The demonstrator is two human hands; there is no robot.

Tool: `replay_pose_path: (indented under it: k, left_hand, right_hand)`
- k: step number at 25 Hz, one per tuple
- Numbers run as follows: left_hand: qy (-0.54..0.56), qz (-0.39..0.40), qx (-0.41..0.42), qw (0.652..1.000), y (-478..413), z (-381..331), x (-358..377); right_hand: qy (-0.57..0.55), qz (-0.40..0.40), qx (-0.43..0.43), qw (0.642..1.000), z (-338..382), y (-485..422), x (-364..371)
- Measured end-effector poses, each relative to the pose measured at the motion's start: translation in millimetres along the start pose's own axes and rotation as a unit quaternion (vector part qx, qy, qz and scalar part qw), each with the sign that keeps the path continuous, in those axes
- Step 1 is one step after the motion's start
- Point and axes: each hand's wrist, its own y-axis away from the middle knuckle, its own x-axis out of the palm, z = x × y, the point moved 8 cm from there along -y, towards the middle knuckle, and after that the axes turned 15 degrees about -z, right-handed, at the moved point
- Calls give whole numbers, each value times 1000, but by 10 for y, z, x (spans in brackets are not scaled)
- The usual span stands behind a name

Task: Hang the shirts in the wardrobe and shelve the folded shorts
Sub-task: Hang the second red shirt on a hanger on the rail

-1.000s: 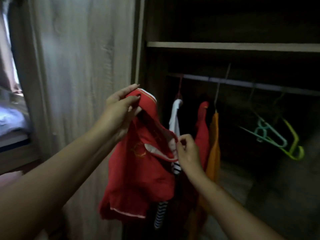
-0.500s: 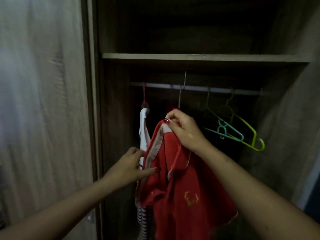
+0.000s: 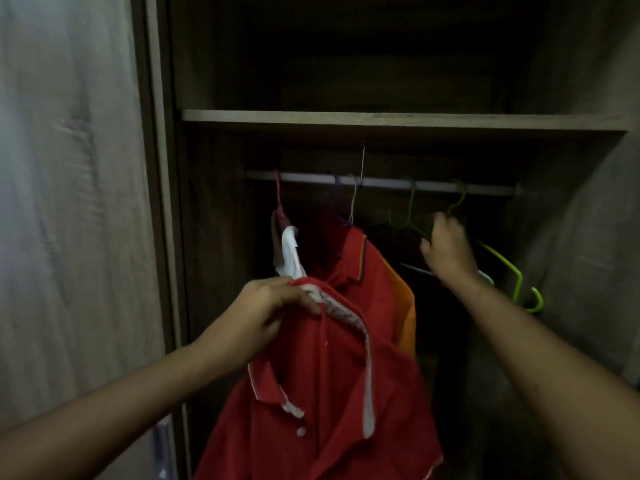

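Observation:
My left hand (image 3: 266, 306) grips a red polo shirt (image 3: 332, 393) by its white-trimmed collar; the shirt hangs loose below the hand in front of the open wardrobe. My right hand (image 3: 448, 251) is raised among the empty hangers on the rail (image 3: 381, 183), its fingers curled at a dark green hanger (image 3: 410, 216); whether they hold it is unclear. A lime-green hanger (image 3: 512, 271) hangs just right of that hand. On the rail's left side hang a white shirt (image 3: 289, 254), another red shirt (image 3: 360, 258) and an orange garment (image 3: 407, 306).
A wooden shelf (image 3: 398, 119) spans the wardrobe above the rail, with a dark compartment over it. The wardrobe door (image 3: 69, 202) stands at the left. The right inner wall (image 3: 588, 237) is close to the hangers. The bottom of the wardrobe is dark.
My right hand let go of the red shirt's collar and rose right to the empty hangers. My left hand took the collar and now holds the shirt alone, lower down.

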Motion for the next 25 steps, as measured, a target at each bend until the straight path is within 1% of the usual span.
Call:
replay_pose_path:
  k: [2,3,4,6,9,10,11,13,14,17,19,20,21,22,23,25]
  left_hand:
    - [1,-4,8,1000,-81,18,-28]
    - [-7,11,3,1000,-110,33,-30]
    - [-17,23,4,1000,-118,47,-48]
    - [-40,59,13,997,-64,90,-81]
    - [-94,104,46,989,21,169,-78]
    - [-105,110,32,988,38,199,-113]
    - [-127,112,30,985,62,236,-159]
    - [-212,103,89,968,79,240,-248]
    - [-255,103,127,953,105,259,-276]
    - [-296,131,141,936,116,275,-358]
    - [-330,127,147,924,137,289,-356]
    - [-340,110,150,922,132,292,-371]
    - [-334,101,133,928,127,302,-376]
    - [-317,106,98,937,115,331,-362]
    - [-294,115,59,947,107,372,-337]
    - [-233,143,-10,962,107,442,-250]
  right_hand:
    - [71,88,69,991,-199,43,228]
    - [80,110,98,986,-265,85,296]
    - [70,121,128,982,-301,131,348]
    - [-1,128,187,974,-298,181,442]
    - [-88,118,224,963,-185,221,467]
    - [-105,104,222,964,-147,242,438]
    - [-127,87,219,964,-121,267,417]
    - [-181,64,225,955,-85,354,365]
    - [-196,56,225,953,-78,380,351]
    - [-212,34,238,947,-66,326,340]
    - [-236,15,257,937,-92,313,342]
    - [-259,13,267,928,-113,375,340]
    - [-283,11,265,922,-132,487,337]
    - [-302,5,250,920,-142,658,313]
    - [-311,-3,236,921,-169,867,295]
    - [-314,-21,240,918,-282,1273,275]
